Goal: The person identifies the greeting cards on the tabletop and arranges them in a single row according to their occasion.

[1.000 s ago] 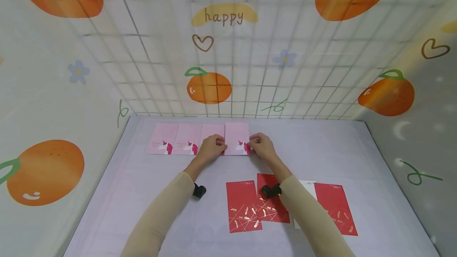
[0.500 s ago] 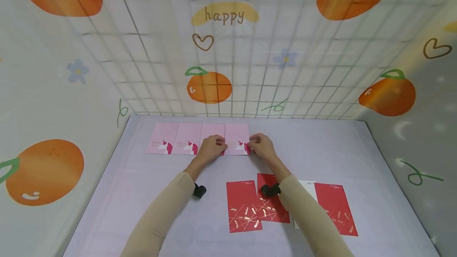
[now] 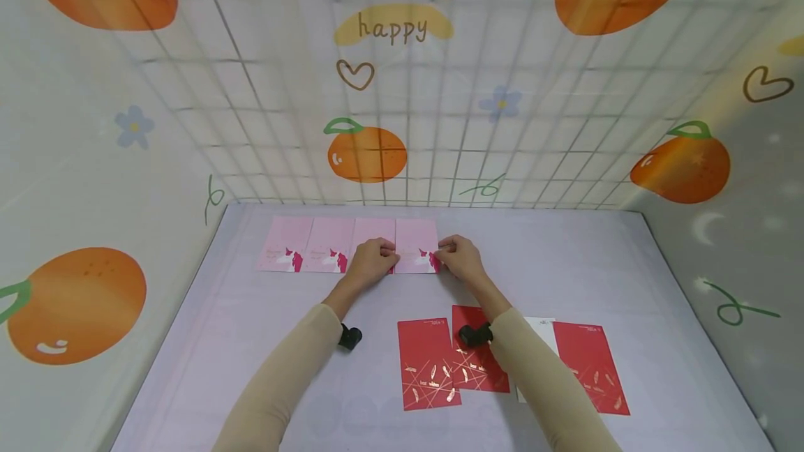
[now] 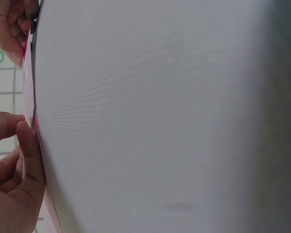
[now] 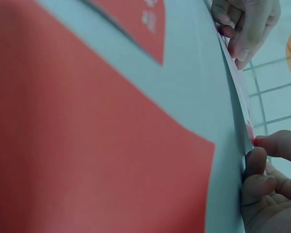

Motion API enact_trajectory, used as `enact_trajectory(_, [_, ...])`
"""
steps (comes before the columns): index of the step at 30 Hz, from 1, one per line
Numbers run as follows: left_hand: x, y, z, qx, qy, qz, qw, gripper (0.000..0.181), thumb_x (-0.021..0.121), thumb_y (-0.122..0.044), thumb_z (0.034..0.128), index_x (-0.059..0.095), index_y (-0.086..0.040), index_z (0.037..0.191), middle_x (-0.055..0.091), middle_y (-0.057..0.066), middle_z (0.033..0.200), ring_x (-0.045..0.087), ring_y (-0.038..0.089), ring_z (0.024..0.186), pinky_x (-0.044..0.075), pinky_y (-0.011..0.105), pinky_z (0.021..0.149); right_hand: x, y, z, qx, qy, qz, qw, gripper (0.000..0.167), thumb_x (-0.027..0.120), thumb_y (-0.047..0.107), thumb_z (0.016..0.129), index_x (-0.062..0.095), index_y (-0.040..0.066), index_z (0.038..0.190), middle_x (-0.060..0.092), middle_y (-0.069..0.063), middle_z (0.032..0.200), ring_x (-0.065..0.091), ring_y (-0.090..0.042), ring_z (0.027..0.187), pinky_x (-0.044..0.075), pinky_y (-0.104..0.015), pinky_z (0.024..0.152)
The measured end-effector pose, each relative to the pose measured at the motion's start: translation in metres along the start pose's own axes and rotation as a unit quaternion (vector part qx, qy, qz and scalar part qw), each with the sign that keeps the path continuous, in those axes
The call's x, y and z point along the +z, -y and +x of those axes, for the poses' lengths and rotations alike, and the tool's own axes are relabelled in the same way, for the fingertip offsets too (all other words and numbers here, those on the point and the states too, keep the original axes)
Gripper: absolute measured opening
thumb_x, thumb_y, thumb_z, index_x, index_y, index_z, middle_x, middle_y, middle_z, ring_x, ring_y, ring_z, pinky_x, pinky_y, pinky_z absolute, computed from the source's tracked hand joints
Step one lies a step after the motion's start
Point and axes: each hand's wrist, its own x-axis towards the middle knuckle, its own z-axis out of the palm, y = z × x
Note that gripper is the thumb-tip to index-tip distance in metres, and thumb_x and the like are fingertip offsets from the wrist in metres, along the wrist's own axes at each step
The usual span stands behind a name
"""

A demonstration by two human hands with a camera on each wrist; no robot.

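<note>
Four pink cards with unicorn prints lie side by side in a row at the back of the table. My left hand (image 3: 375, 259) pinches the left edge of the rightmost pink card (image 3: 414, 237), covering part of the third card (image 3: 370, 228). At that card's right edge, my right hand (image 3: 461, 257) pinches it between thumb and finger. In the right wrist view the card (image 5: 240, 92) stretches between both hands, close to the table surface. The left wrist view shows the left hand (image 4: 17, 179) with thumb and finger meeting at the card's edge.
Nearer the front lie a red card (image 3: 429, 365), a second red card (image 3: 480, 372) partly under the right forearm, a white card (image 3: 544, 328) and another red card (image 3: 590, 361). A printed curtain over a grid (image 3: 433, 103) stands behind the table (image 3: 326, 396).
The rightmost pink card has come down slightly at its top edge and now lines up more closely with its neighbours. Both hands have stayed nearly in place.
</note>
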Motion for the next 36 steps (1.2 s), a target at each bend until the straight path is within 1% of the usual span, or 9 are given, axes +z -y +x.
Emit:
enact_trajectory(3, [-0.0001,0.0,0.0,-0.001,-0.001,0.001,1.0,0.025,0.072,-0.022,0.0931,0.07,-0.005,0.111,0.07,0.004,0.099,0.064,0.02,0.092,0.055,0.035,0.084,0.0002,-0.0006,0.0005,0.0,-0.001,-0.002,1.0,0.029,0.07,0.019,0.092,0.063,0.005,0.117,0.064,-0.01,0.098,0.059,-0.022,0.074,0.049,-0.027,0.058])
enact_trajectory(10, [-0.0005,-0.0012,-0.0009,-0.014,0.003,0.001,0.9999,0.026,0.071,-0.023,0.094,0.069,-0.005,0.113,0.069,0.004,0.1,0.063,0.02,0.092,0.056,0.033,0.083,0.0002,-0.0027,0.0014,-0.005,-0.004,-0.003,1.0,0.028,0.071,0.019,0.092,0.063,0.005,0.115,0.064,-0.011,0.098,0.062,-0.023,0.075,0.052,-0.029,0.064])
enact_trajectory(14, [-0.0011,-0.0017,-0.0016,-0.01,0.002,-0.003,0.9999,0.027,0.071,-0.023,0.0938,0.069,-0.005,0.113,0.069,0.004,0.1,0.063,0.02,0.092,0.055,0.035,0.083,0.0005,-0.0039,0.0015,-0.006,-0.005,-0.005,1.0,0.029,0.071,0.02,0.092,0.063,0.005,0.115,0.064,-0.011,0.099,0.062,-0.023,0.077,0.053,-0.029,0.066])
enact_trajectory(18, [-0.001,-0.0013,-0.0019,-0.005,0.0,-0.003,1.0,0.026,0.071,-0.022,0.0936,0.069,-0.004,0.112,0.069,0.004,0.099,0.063,0.02,0.091,0.055,0.036,0.084,0.0008,-0.0044,0.0008,-0.007,-0.004,-0.005,1.0,0.03,0.071,0.02,0.092,0.063,0.005,0.116,0.065,-0.011,0.099,0.062,-0.023,0.077,0.054,-0.029,0.066])
enact_trajectory(25, [-0.0013,-0.0018,-0.0021,-0.004,0.002,-0.004,1.0,0.027,0.071,-0.023,0.0937,0.069,-0.004,0.113,0.069,0.005,0.1,0.063,0.02,0.091,0.055,0.036,0.083,0.0,-0.0039,0.0,-0.009,-0.004,0.003,1.0,0.027,0.07,0.019,0.092,0.064,0.004,0.114,0.066,-0.01,0.097,0.062,-0.022,0.074,0.052,-0.029,0.063])
enact_trajectory(30, [-0.0009,-0.0007,-0.0018,-0.01,0.005,-0.008,0.9999,0.026,0.071,-0.023,0.0939,0.069,-0.006,0.113,0.069,0.004,0.1,0.063,0.02,0.091,0.056,0.035,0.083,0.0005,-0.0042,-0.0005,-0.01,-0.004,0.003,0.9999,0.027,0.07,0.018,0.093,0.065,0.004,0.114,0.067,-0.009,0.095,0.063,-0.021,0.072,0.052,-0.029,0.062])
enact_trajectory(36, [-0.0001,0.0013,-0.0016,-0.013,0.005,-0.011,0.9998,0.028,0.071,-0.025,0.0939,0.068,-0.006,0.115,0.069,0.003,0.101,0.063,0.02,0.092,0.056,0.034,0.083,0.0011,-0.0052,-0.0021,-0.01,-0.002,0.005,0.9999,0.028,0.071,0.02,0.092,0.065,0.005,0.115,0.067,-0.009,0.097,0.063,-0.022,0.074,0.053,-0.029,0.065])
